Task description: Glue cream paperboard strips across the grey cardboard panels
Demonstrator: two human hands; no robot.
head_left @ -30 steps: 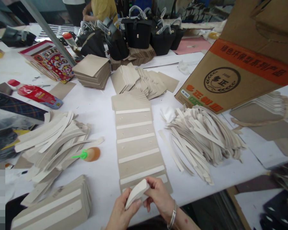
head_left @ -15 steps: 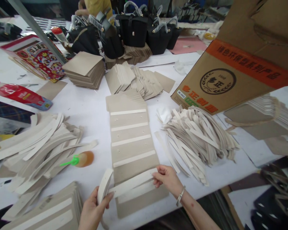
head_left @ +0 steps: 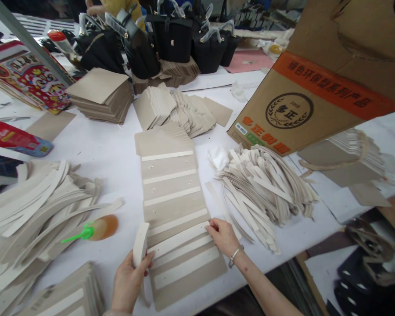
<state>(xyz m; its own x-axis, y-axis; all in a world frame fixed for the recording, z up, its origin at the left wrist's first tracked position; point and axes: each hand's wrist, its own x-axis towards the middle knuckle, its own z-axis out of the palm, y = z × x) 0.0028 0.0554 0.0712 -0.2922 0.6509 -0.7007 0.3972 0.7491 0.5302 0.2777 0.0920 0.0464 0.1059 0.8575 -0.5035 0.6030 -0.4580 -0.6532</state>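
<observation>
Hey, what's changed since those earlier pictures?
The left hand moved left with the bundle of strips; the right hand moved right and forward, drawing out one strip, now stretched between them across the row of boards. The squeeze bottle and carton stayed put.

Cannot see the cropped top of the cardboard box or left end of the red bottle, nor identify the blurred dark pieces at lower right.
</observation>
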